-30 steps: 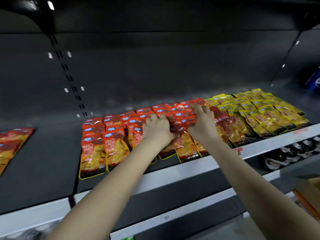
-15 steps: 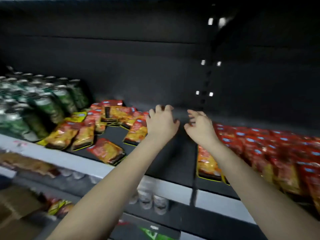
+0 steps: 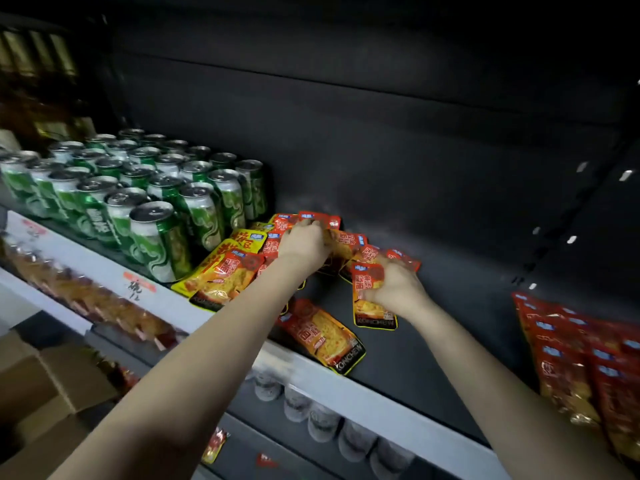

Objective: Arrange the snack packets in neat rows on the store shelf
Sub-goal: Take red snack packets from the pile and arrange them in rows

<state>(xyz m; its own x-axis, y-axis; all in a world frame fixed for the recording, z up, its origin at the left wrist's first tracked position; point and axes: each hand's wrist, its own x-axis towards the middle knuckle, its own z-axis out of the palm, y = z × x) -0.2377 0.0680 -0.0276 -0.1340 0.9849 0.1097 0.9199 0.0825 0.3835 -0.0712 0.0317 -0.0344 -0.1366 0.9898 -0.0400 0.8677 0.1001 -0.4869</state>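
On dark matte shelf (image 3: 433, 306), mid-span: loose heap of snack packets (image 3: 349, 244), flat glossy foil pouches, red and yellow, overlapping, just right of green cans (image 3: 156, 237) with round silver tops standing in rows. Count of heap and of cans: cannot tell, partly covered.

Left hand (image 3: 304, 244): fingers curled onto red pouches at far side of heap, gripping.

Right hand (image 3: 394, 285): fingers closed round single packet (image 3: 372, 311), black bottom band reading KONCHEW.

One lone packet (image 3: 322, 336) flat near front lip, same KONCHEW band.

At right edge: rowed packets (image 3: 581, 358), red, overlapped, print blurred.
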